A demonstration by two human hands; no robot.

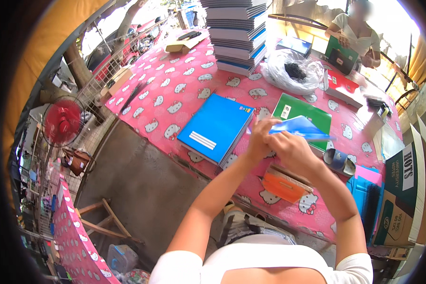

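Both my hands are together over the near edge of the table. My left hand (260, 137) and my right hand (291, 149) have their fingers closed on a thin blue sheet (302, 128), like a notebook cover, blurred and tilted. Beneath it lies a green spiral notebook (312, 112), partly hidden by the sheet. Left of my hands rests a small stack of notebooks with a bright blue cover (215, 124) on top. An orange block-like object (285, 184) sits below my right hand, and a dark roll with a pale end (338, 161) is to its right.
A tall stack of spiral notebooks (236, 40) stands at the back, beside a clear plastic bag (281, 78) of black coils. Red notebooks (343, 87) lie at right. A cardboard box (402, 189) and blue covers (359, 189) are near right. A person (357, 28) holds green covers opposite.
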